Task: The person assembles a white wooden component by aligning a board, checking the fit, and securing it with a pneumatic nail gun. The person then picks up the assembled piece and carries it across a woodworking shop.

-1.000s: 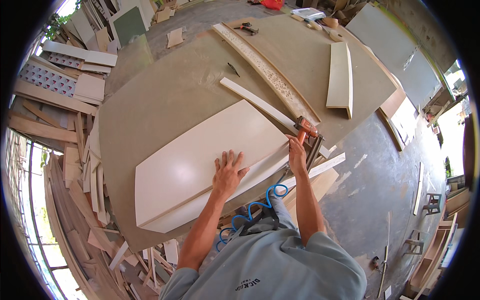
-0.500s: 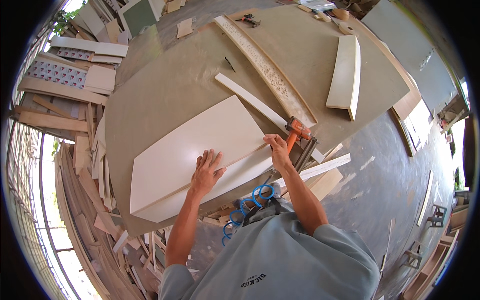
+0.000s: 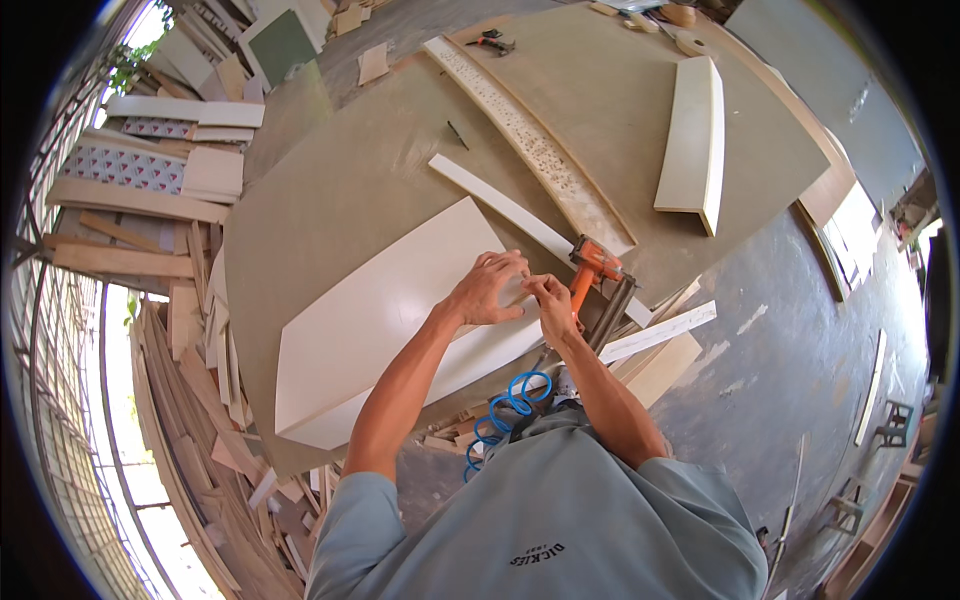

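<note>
Panel (image 3: 390,310) long axis laid lower-left to upper-right | left hand (image 3: 487,290) spread flat on its right end | right hand (image 3: 550,300) pinched at same edge, contents untellable | orange nail gun (image 3: 592,270) just right of panel

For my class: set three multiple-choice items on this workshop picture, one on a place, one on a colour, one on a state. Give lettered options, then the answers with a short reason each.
1. Where do both hands meet?
A. at the white panel's near right corner
B. on the floor
C. on the curved white piece

2. What colour is the coiled hose?
A. red
B. blue
C. green

3. How does the large white panel lie?
A. upright against a wall
B. flat on the table
C. rolled up

Answers:
1 A: the left hand and the right hand touch at the corner of the white panel, beside the orange nail gun.
2 B: the coiled hose under the table edge is blue.
3 B: the panel rests flat on the table.
</note>
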A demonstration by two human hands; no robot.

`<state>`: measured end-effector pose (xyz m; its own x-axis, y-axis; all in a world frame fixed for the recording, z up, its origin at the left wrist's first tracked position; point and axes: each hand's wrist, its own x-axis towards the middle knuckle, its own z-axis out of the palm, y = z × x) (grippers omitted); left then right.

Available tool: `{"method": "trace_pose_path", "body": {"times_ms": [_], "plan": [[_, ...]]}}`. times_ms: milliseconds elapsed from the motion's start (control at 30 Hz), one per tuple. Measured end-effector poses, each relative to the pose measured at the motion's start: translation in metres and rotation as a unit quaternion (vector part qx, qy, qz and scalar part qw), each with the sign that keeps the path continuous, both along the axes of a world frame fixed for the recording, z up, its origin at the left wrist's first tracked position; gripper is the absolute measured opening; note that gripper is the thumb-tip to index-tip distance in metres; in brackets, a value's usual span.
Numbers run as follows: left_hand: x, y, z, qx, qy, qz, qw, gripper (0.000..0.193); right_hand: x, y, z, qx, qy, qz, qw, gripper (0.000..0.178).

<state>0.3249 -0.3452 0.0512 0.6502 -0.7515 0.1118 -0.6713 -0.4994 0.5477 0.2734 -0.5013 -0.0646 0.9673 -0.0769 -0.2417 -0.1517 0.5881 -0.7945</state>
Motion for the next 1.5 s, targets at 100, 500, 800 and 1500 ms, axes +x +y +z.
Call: {"method": "trace_pose_path", "body": {"times_ms": [100, 500, 800, 1500], "plan": [[0.012, -0.009, -0.02, -0.016, 0.057, -0.04, 0.997, 0.046, -0.004, -0.004, -0.005, 0.008, 0.009, -0.007, 1.0, 0.013], [0.014, -0.008, -0.033, -0.065, 0.093, -0.069, 0.991, 0.026, -0.02, 0.019, -0.05, -0.168, 0.113, -0.115, 0.973, 0.037], [0.018, -0.008, -0.042, -0.103, 0.129, -0.071, 0.984, 0.024, -0.02, 0.02, -0.057, -0.248, 0.039, -0.075, 0.965, 0.041], [0.031, -0.005, -0.038, -0.098, 0.196, -0.099, 0.971, 0.024, -0.026, 0.02, -0.071, -0.242, 0.071, -0.133, 0.959, 0.034]]}}
